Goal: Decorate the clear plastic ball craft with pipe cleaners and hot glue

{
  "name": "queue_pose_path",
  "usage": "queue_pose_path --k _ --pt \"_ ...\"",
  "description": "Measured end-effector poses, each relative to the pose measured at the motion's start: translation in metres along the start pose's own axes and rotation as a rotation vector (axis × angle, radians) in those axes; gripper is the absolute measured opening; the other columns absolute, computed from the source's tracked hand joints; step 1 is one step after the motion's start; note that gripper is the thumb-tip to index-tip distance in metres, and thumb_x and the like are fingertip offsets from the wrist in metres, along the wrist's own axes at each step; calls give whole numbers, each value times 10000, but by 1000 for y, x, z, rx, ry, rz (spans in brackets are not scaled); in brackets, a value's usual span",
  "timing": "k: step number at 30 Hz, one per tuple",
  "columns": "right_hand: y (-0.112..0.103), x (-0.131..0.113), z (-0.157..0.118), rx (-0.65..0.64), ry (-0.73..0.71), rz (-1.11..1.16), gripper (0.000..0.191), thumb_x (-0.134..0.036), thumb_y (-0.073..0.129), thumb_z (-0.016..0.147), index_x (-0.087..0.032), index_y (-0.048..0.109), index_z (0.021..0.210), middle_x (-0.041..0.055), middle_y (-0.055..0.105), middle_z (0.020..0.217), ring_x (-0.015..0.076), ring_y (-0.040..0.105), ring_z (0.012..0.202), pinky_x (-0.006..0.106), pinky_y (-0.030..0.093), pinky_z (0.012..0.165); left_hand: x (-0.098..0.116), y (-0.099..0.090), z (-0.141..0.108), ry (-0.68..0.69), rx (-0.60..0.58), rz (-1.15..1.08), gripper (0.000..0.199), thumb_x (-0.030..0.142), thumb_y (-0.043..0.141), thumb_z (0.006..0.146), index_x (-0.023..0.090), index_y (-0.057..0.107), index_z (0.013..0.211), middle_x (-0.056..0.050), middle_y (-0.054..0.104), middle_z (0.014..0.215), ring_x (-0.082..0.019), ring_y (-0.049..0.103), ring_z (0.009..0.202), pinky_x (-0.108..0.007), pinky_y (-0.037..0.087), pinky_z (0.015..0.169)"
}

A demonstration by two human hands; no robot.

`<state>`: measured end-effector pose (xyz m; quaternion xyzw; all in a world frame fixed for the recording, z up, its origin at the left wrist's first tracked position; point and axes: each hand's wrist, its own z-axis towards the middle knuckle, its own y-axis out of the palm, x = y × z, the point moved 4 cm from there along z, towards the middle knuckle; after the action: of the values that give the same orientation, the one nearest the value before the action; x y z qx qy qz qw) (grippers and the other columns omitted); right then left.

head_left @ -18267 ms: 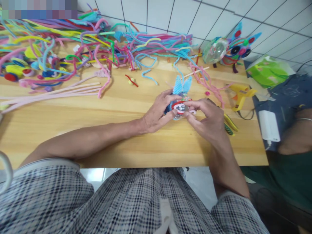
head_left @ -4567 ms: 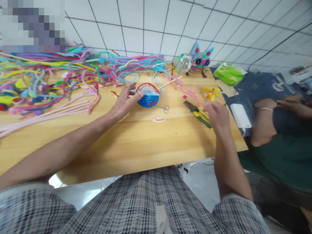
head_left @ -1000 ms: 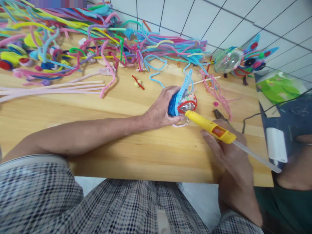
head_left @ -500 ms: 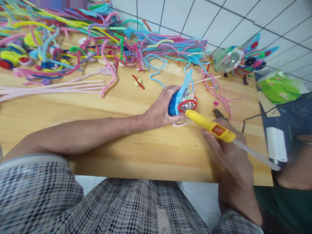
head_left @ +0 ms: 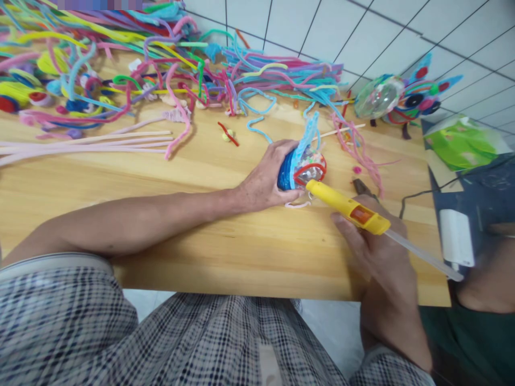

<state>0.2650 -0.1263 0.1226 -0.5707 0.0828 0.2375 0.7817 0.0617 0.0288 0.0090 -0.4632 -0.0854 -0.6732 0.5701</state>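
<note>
My left hand (head_left: 267, 179) is wrapped round the blue back of a clear rounded craft piece (head_left: 286, 170). Light blue fuzzy strips stand up from it, and a red pipe cleaner (head_left: 322, 167) loops over its clear front, with small coloured bits behind. In my right hand (head_left: 374, 241) is a yellow glue gun (head_left: 341, 206), its nozzle end at the lower front of the piece; whether it touches, I cannot tell. A clear glue stick (head_left: 424, 253) sticks out of the gun's rear. A short pale pink pipe cleaner (head_left: 298, 205) lies just below the piece.
Piled pipe cleaners (head_left: 281, 75) in many colours line the back and left. A finished-looking craft animal (head_left: 414, 102) stands at the back right. Beyond the table's right edge are a green plastic bag (head_left: 462, 142), a white box (head_left: 456, 236) and another person's leg (head_left: 488, 273).
</note>
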Motion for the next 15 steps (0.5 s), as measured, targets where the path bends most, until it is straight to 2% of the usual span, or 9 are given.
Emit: queue_pose_path --k 5,10,15 --pt "1 -1 0 4 -60 -48 86 -395 664 1115 -330 705 1153 36 780 962 244 749 838 376 550 667 -1 2 -1 85 12 9 1088 810 803 905 281 295 1708 -213 515 1670 -450 494 1608 -708 436 1343" --pt "1 0 1 63 -159 -55 79 -339 696 1096 -328 710 1173 24 783 958 237 751 818 367 562 660 -5 3 -2 152 23 -11 1091 801 782 936 271 250 1727 -225 504 1678 -436 498 1608 -679 443 1344" --pt "0 -1 1 82 -194 -73 95 -328 698 1099 -321 710 1193 28 775 966 232 738 806 362 555 654 -5 1 -2 152 18 5 1099 810 776 931 282 238 1730 -221 503 1681 -434 500 1604 -676 449 1340"
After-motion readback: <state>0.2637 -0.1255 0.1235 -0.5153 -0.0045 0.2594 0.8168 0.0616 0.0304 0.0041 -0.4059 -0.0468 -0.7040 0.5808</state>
